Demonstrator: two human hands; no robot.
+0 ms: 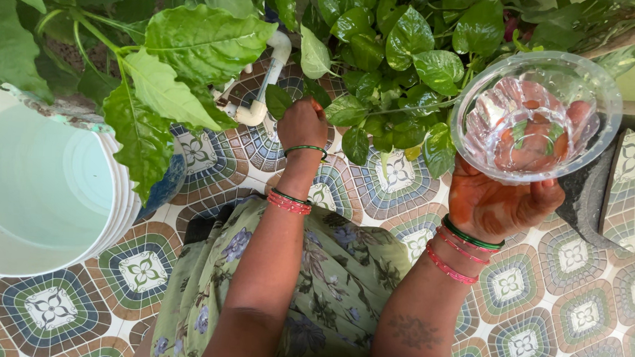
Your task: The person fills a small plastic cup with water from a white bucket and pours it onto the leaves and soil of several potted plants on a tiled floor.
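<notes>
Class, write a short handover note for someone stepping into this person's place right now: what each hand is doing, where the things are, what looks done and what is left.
Left hand: reaching into the green leaves, fingers closed among them; what it grips cannot be seen.
Right hand: holding up a clear plastic bowl from underneath, beside the plant. The bowl looks empty.
Nearby: a white bucket stands on the patterned tile floor to the left; a white pipe runs under the leaves.
Done: hand is at the plant, bowl ready.
Left: nothing has reached the bowl yet, so, probably, any picking is still to do.
</notes>
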